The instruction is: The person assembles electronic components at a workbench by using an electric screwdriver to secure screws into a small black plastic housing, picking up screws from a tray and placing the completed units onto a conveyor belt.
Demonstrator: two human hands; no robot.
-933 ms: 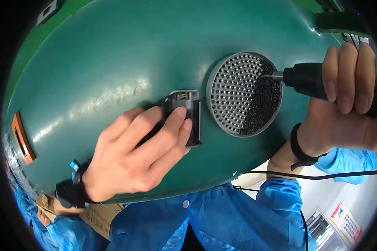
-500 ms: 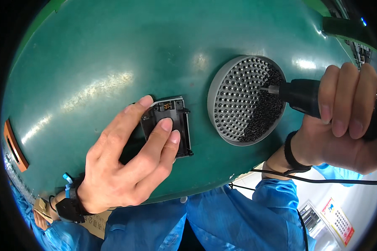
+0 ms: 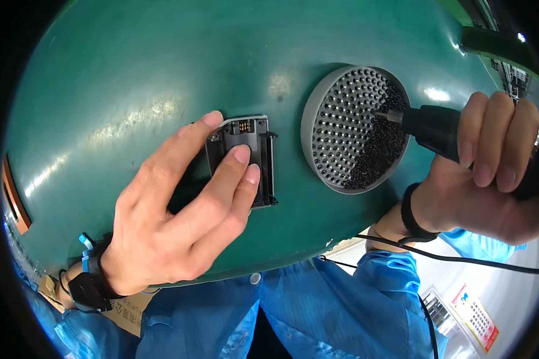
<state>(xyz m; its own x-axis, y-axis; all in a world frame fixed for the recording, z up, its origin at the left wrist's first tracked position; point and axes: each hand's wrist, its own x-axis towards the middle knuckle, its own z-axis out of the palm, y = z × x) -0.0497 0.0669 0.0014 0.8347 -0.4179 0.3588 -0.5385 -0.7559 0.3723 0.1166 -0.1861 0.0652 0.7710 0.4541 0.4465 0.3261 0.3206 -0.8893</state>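
My left hand (image 3: pixel 170 224) grips a black plastic housing (image 3: pixel 265 158) lying on the green table. Its index finger curls at the far left corner, while two fingertips press inside the shallow recess. Small gold contacts show near the housing's far edge. In my right hand (image 3: pixel 482 185) is a black electric screwdriver (image 3: pixel 432 127), fingers wrapped round its body. The metal bit points left into a round grey screw tray (image 3: pixel 310 128) with rows of holes. Loose small black screws (image 3: pixel 382 149) are heaped on the tray's right side. Whether a screw sits on the bit is too small to tell.
The green table (image 3: pixel 132 72) curves toward me at its near edge. A black cable (image 3: pixel 455 256) runs below my right wrist. At the far left lies an orange-brown slotted piece (image 3: pixel 15 197). A cardboard box (image 3: pixel 126 311) is below my left wrist, and a dark green bar (image 3: pixel 497 48) stands at the upper right.
The whole view has shifted slightly, so the tray and housing appear higher. The screwdriver bit remains over the tray among the screws, and both hands keep their grip.
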